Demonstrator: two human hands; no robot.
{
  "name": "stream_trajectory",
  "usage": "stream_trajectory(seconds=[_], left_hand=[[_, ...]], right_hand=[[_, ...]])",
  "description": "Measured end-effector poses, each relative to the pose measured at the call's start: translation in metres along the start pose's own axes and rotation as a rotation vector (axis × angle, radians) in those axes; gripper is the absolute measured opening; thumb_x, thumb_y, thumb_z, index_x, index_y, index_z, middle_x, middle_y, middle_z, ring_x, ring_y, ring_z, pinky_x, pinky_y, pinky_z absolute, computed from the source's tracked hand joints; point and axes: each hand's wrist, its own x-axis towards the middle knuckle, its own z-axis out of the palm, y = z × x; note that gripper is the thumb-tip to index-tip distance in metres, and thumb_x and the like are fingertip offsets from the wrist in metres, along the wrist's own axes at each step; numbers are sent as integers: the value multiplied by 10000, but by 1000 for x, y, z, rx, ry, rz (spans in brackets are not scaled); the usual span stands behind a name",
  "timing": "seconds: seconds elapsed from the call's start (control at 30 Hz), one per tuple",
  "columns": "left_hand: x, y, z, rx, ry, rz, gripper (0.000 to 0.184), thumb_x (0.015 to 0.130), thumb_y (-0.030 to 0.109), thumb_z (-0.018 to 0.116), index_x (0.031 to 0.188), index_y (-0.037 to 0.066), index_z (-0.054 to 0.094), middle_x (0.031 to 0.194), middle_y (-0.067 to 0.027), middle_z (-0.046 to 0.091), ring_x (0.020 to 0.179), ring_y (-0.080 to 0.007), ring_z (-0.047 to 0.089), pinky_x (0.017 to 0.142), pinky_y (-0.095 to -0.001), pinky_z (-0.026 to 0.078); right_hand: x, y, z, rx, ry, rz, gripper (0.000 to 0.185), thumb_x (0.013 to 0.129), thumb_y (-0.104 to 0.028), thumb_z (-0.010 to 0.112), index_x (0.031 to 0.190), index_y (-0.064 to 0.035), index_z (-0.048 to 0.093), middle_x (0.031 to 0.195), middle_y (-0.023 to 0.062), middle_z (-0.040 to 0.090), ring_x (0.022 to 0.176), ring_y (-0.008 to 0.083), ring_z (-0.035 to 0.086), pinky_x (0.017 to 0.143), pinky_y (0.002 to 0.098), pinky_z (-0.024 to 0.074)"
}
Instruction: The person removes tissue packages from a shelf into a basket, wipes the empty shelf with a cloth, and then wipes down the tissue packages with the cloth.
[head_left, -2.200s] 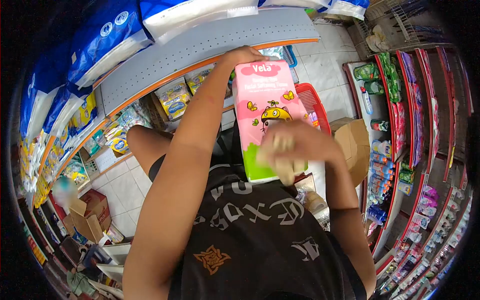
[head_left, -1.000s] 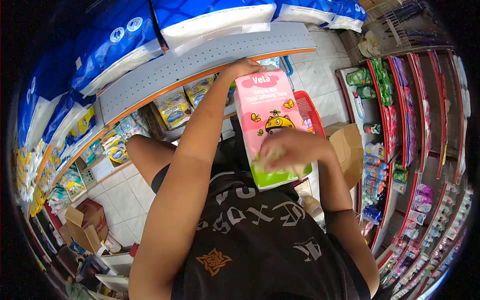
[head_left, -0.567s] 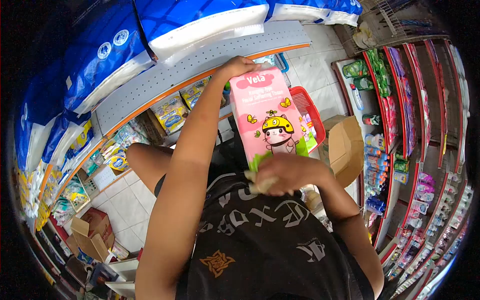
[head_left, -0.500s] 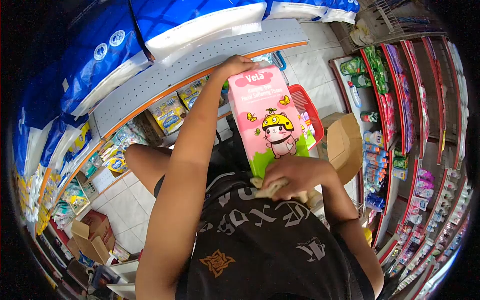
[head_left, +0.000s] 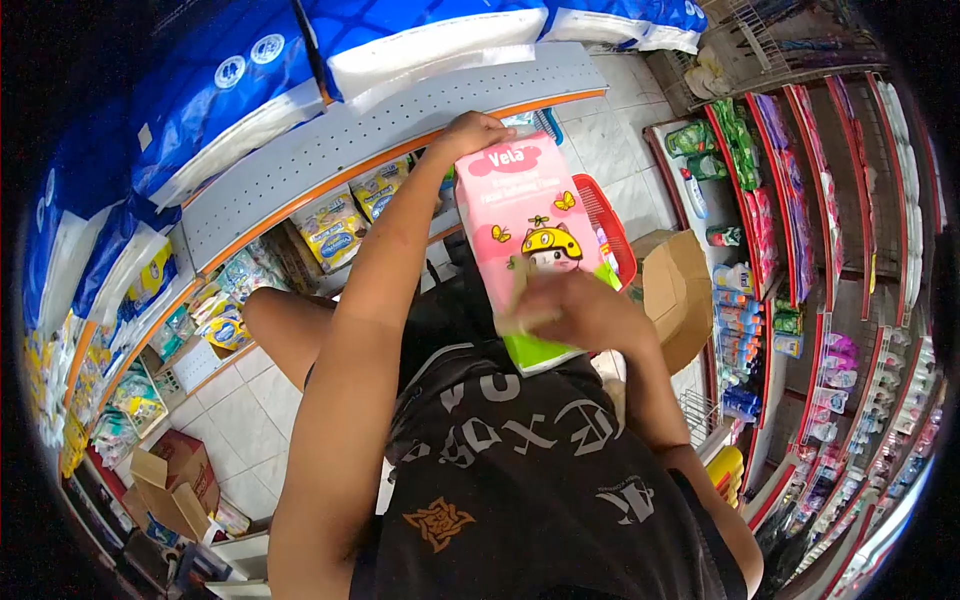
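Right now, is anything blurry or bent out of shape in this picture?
In the head view, the right hand and pale cloth look smeared, probably by motion; the red-edged shelves bow with lens distortion; the corners go black; the blue packages catch shiny highlights.

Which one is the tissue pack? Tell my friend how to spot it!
Find the long grey shelf with an orange edge. Near its right end, the left hand holds a tall pack. Unlike the red basket beside it, it's pink, with a cartoon animal in a yellow helmet.
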Motion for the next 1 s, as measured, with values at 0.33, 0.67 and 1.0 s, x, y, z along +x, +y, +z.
stream_trajectory(seconds=[0.33, 0.67, 1.0], left_hand=[[-81, 62, 6, 339, 421, 404, 557, 804, 386, 648, 1243, 83, 488, 1176, -164, 561, 1070, -328, 543, 887, -440, 426], [-219, 73, 115, 152, -53, 958, 462, 781, 333, 651, 1193, 150, 551, 1239, -84, 521, 1228, -275, 421, 1021, -434, 319], [-217, 57, 106, -3, 130, 1001, 256, 821, 309, 614, 999, 129, 654, 1016, -54, 621, 1077, -231, 541, 942, -377, 379]], right_hand=[[-40, -10, 8, 44, 162, 50, 350, 713, -165, 744, 1035, -75, 639, 1095, 109, 600, 1083, 300, 537, 963, 390, 392], [-114, 100, -13, 1043, 507, 440, 224, 821, -72, 587, 1036, -32, 542, 940, 81, 603, 912, 157, 575, 786, 285, 486], [-170, 111, 94, 340, -804, 655, 372, 724, -198, 683, 1039, -16, 605, 994, 78, 612, 914, 209, 568, 826, 339, 456]])
